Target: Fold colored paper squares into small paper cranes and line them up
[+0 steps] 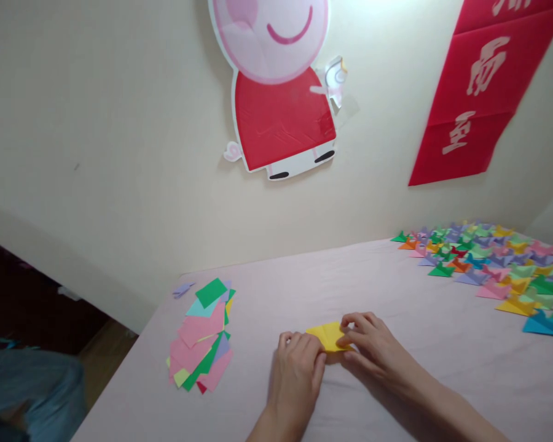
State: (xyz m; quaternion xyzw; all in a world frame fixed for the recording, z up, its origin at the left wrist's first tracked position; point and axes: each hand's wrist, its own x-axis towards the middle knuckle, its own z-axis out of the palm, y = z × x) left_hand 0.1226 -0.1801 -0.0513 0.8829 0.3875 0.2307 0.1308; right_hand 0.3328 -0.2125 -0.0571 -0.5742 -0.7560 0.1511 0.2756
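Note:
A piece of yellow paper, partly folded with a crease showing, lies between my two hands on the pale pink cloth. My left hand has its fingers curled over the paper's left end. At the right end, my right hand pinches the paper's edge between thumb and fingers. The fingers cover both ends of the sheet, so its full outline is hidden.
Loose coloured paper sheets lie in a heap to the left, with a small purple folded paper behind. Rows of folded paper figures fill the right side. The table meets a wall bearing a cartoon cutout and red banner.

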